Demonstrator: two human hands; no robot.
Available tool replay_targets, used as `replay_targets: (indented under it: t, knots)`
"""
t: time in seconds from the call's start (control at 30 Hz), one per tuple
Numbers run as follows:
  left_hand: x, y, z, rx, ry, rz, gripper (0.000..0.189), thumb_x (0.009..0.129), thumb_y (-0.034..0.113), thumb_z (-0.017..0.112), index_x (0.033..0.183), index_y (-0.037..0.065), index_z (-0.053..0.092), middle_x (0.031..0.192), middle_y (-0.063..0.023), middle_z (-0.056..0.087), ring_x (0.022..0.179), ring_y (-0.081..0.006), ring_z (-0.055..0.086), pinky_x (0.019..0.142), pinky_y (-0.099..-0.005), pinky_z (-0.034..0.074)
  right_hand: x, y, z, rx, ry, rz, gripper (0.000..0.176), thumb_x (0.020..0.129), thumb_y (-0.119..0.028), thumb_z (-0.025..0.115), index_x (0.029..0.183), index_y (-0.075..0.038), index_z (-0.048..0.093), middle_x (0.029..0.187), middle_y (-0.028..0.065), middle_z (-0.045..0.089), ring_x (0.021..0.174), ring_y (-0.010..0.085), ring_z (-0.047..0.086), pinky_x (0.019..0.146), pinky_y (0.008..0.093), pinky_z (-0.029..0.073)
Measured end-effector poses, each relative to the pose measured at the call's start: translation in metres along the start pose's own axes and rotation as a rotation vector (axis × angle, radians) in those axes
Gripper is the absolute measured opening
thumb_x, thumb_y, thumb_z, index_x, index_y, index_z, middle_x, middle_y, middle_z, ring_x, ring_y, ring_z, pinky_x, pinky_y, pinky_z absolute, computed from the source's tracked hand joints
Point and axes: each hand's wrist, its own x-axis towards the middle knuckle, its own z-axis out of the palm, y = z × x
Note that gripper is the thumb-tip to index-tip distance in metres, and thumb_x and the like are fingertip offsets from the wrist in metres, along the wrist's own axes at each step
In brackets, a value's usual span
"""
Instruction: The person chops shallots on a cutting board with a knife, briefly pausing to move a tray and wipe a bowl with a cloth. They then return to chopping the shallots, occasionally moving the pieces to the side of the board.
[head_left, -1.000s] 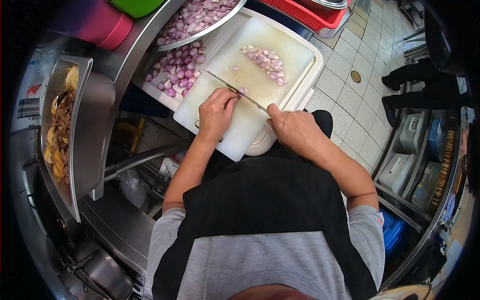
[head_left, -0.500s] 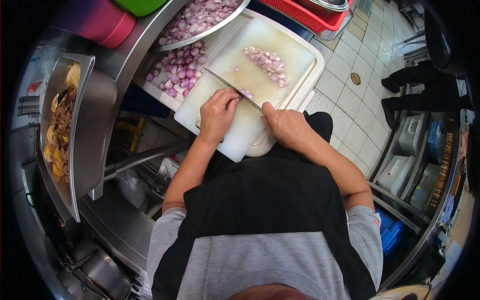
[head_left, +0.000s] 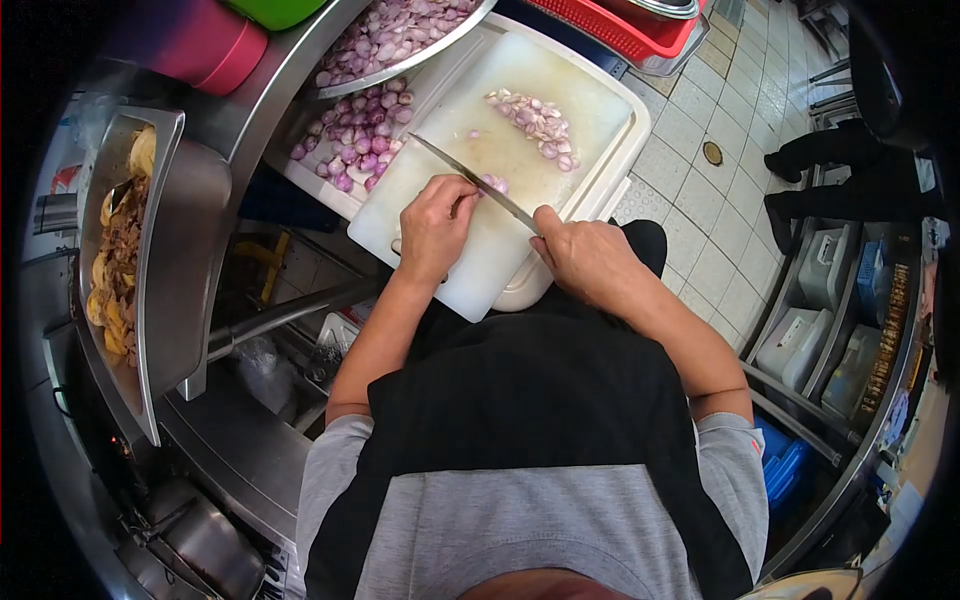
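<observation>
My right hand [head_left: 590, 258] is closed round the handle of a knife [head_left: 465, 174], its long blade pointing to the upper left across a white cutting board [head_left: 400, 215]. At the blade, the curled fingers of my left hand [head_left: 436, 222] pinch a shallot, mostly hidden by fingers and knife. Cut shallot slices [head_left: 495, 184] lie right against the far side of the blade. Farther up the board is a loose pile of sliced shallots [head_left: 540, 125]. Whole peeled shallots [head_left: 365, 140] fill the left part of the pale tray [head_left: 636, 125] under the board.
A metal bowl [head_left: 400, 70] of sliced shallots stands beyond the whole ones. On the left is a steel pan [head_left: 200, 190] of brown and yellow food. A red basket [head_left: 600, 25] sits at the top. Another person's dark-clad legs [head_left: 850, 180] show at right, by shelves with bins.
My right hand and the knife handle have shifted slightly, and the blade sits a little differently beside the slices. My left hand stays nearly in place.
</observation>
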Motion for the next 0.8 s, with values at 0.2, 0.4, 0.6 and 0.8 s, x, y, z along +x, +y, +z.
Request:
replay_targets:
  t: [0.2,0.4,0.6,0.8]
  knots:
    - [0.004,0.002,-0.005,0.027,-0.017,0.012,0.008,0.081,0.002,0.069,0.088,0.003,0.066,0.091,-0.0103,0.067,0.078,-0.0289,0.066,0.069,-0.0364,0.054,0.013,0.015,0.023,0.128,0.028,0.024,0.026,0.095,-0.024,0.055,0.098,-0.002,0.043,0.065,0.0238,0.061,0.066,0.0451,0.063,0.058,0.0538,0.049]
    - [0.015,0.006,-0.015,0.073,-0.205,-0.034,0.008,0.084,0.006,0.067,0.092,0.005,0.068,0.090,-0.0114,0.067,0.078,-0.0302,0.066,0.072,-0.0386,0.053,0.007,0.029,0.012,0.156,0.014,0.047,0.026,0.096,-0.026,0.054,0.100,-0.002,0.044,0.067,0.0252,0.061,0.070,0.0461,0.063,0.061,0.0542,0.049]
    - [0.011,0.009,-0.002,0.117,-0.136,-0.102,0.010,0.085,0.006,0.069,0.094,0.002,0.069,0.084,-0.0111,0.070,0.071,-0.0212,0.067,0.068,-0.0315,0.053,-0.003,0.012,0.015,0.078,0.025,0.069,0.025,0.096,-0.025,0.054,0.098,-0.002,0.043,0.065,0.0225,0.062,0.067,0.0443,0.063,0.059,0.0537,0.049]
    - [0.008,0.005,-0.009,0.103,-0.123,0.061,0.010,0.082,0.005,0.069,0.092,0.003,0.069,0.089,-0.0118,0.070,0.083,-0.0294,0.067,0.075,-0.0383,0.054,-0.001,0.013,0.016,0.045,0.044,0.026,0.025,0.095,-0.024,0.054,0.096,-0.001,0.044,0.065,0.0214,0.063,0.066,0.0422,0.065,0.058,0.0524,0.050]
